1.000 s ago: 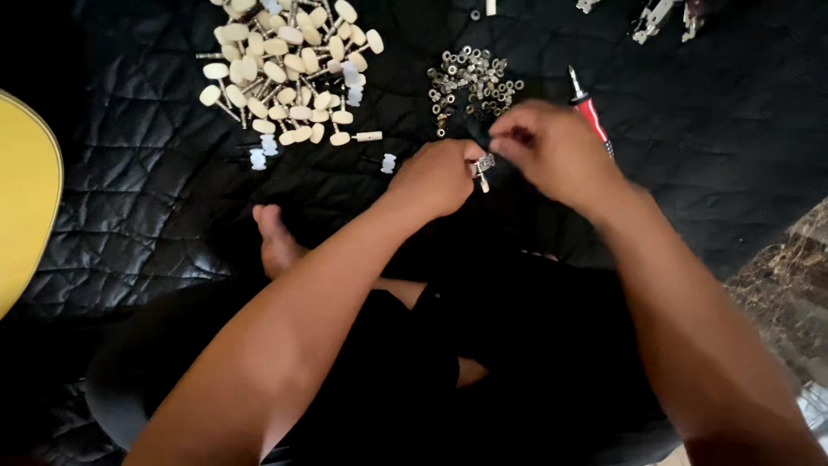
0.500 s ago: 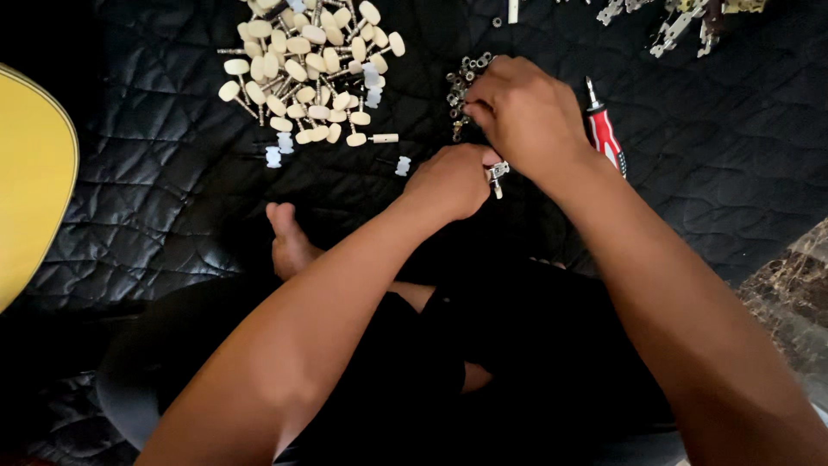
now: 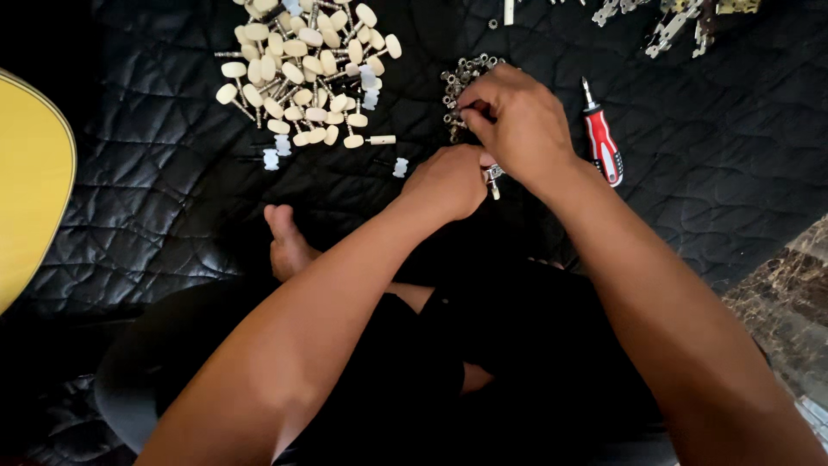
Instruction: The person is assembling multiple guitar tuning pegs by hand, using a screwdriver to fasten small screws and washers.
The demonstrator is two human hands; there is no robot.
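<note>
My left hand (image 3: 448,181) is closed around a small silver metal part (image 3: 493,176) that sticks out at its right side. My right hand (image 3: 513,121) reaches over a pile of small silver metal pieces (image 3: 459,82), its fingertips pinched on one of them at the pile's near edge. The two hands touch each other above my crossed legs. Most of the metal pile is hidden under my right hand.
A heap of cream knobs on metal stems (image 3: 302,65) lies at the upper left on the black quilted mat (image 3: 155,190). A red-handled screwdriver (image 3: 601,142) lies right of my right hand. More metal parts (image 3: 681,17) sit at the top right; a yellow object (image 3: 30,181) at the left edge.
My right hand has moved up from beside the left hand to the pile of silver pieces. The left hand has kept hold of its metal part.
</note>
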